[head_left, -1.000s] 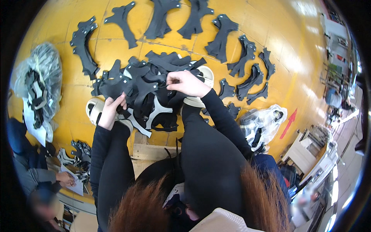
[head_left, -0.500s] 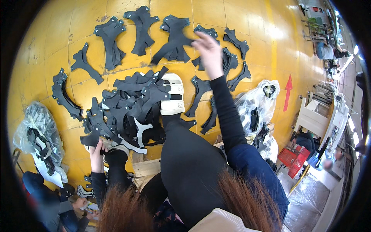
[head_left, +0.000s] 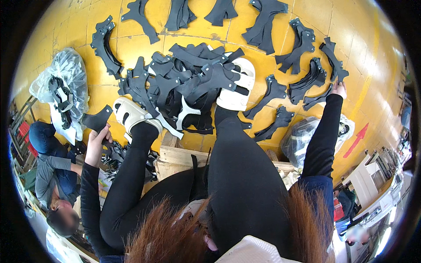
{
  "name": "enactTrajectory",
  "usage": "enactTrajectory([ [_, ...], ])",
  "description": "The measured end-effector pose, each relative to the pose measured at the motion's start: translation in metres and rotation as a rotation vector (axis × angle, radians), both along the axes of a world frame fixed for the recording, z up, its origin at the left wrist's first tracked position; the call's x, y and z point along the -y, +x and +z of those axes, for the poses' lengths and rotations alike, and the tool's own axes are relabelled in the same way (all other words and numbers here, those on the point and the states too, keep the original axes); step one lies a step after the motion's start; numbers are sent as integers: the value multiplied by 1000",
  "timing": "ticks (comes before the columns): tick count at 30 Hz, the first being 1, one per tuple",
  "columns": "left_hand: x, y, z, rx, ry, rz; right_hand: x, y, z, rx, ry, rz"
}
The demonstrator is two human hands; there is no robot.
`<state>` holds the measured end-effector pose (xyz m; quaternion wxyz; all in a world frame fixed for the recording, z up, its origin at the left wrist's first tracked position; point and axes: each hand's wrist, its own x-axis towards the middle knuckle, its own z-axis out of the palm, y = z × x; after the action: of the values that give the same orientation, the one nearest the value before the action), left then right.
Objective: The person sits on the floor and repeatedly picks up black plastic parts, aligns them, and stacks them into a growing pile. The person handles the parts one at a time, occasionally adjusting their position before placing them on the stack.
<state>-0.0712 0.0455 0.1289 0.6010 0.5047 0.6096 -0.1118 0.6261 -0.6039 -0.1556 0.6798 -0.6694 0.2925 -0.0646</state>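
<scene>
My left hand (head_left: 97,141) is closed round one end of a dark, forked flat piece (head_left: 99,118), raised beside my left shoe (head_left: 136,116). Out at the far right, my right hand (head_left: 339,90) has its fingers closed at the lower end of a black cut piece (head_left: 336,65), part of a small stack on the floor; the fingertips are partly covered. Between my feet lies a heap of similar black pieces (head_left: 169,85), with a few pale grey ones (head_left: 187,111) at its near edge. My right shoe (head_left: 234,98) touches the heap.
Small stacks of black pieces, such as one at the left (head_left: 105,48) and one at the right (head_left: 309,79), lie in an arc on the yellow floor. Clear plastic bags stand left (head_left: 72,72) and right (head_left: 298,138). Wooden boards (head_left: 184,155) lie below me. A person (head_left: 55,175) sits at the left.
My right hand has moved from the far middle stacks out to the right-hand stack. My left hand still holds its dark piece. The whole view has shifted and turned.
</scene>
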Motion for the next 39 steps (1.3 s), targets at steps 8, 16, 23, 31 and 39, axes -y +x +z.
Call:
enactTrajectory([
  [8,16,23,-10,6,-118,-38,-64,-18,20,-4,-832,-70],
  [16,23,39,-24,32,-163,-29,-287,-197,97,269,-412,1157],
  [23,31,44,-26,11,-195,-76,-395,-324,107,624,-898,1816],
  [31,37,40,-33,-31,-217,-133,-388,-341,156,868,-430,1998],
  [39,42,40,-34,-14,-245,-133,-330,-278,231,825,-453,1633],
])
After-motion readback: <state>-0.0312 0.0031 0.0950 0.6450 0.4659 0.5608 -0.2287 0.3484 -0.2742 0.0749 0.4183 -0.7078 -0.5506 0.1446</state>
